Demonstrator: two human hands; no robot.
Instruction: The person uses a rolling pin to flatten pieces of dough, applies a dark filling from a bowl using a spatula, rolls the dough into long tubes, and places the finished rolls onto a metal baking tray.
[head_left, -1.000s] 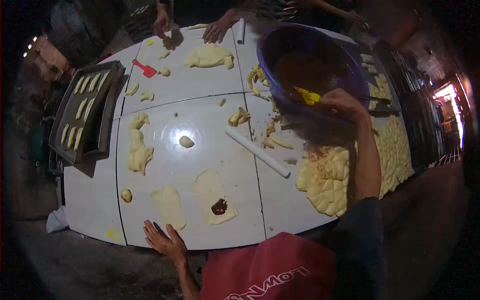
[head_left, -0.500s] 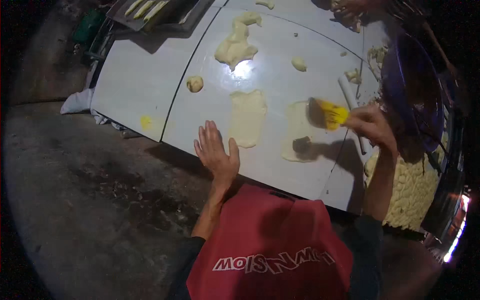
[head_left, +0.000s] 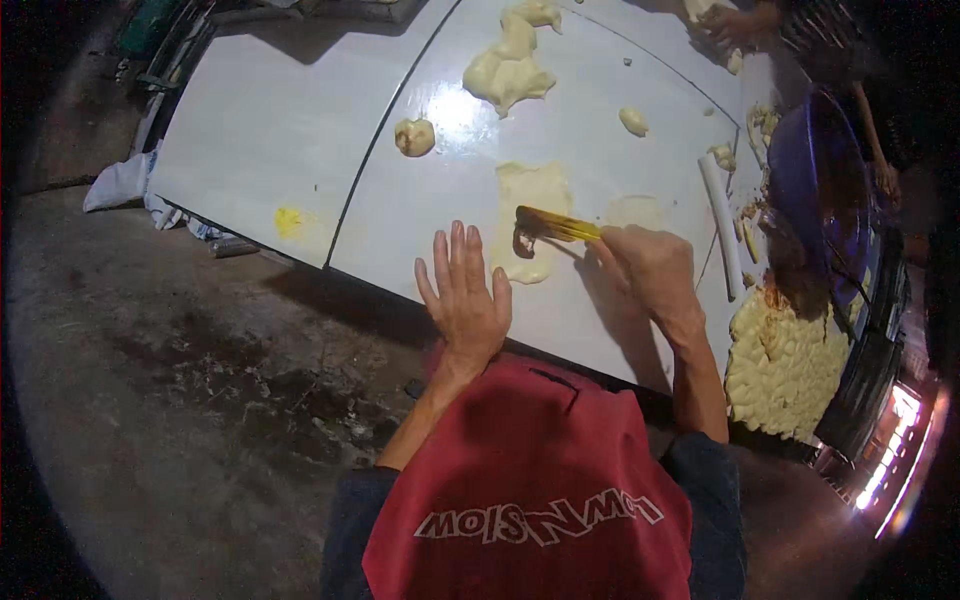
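Note:
My right hand (head_left: 650, 265) is wrapped round the handle of a yellow scraper (head_left: 572, 228), whose end is smeared dark brown. That end is held over a flat oblong sheet of pale dough (head_left: 535, 185). A small lump of brown filling (head_left: 524, 242) is at the scraper's tip, on the sheet. My left hand (head_left: 466, 290) lies flat on the table's near edge with fingers spread, just left of the sheet and holding nothing. A second dough sheet (head_left: 636, 209) shows faintly past my right hand, which hides most of its place.
The white table (head_left: 260, 120) also bears a filled dough ball (head_left: 414, 137), a large loose dough piece (head_left: 508, 70) and a small one (head_left: 633, 122). Rightward are a white rod (head_left: 720, 225), a purple basin (head_left: 815, 170) and a knobbly dough mass (head_left: 785, 365). Another person's hands (head_left: 725, 25) work at the far right.
My right hand has swung left with the scraper, from above the right dough sheet to the left one. Brown filling now shows at the left sheet. The view has shifted slightly.

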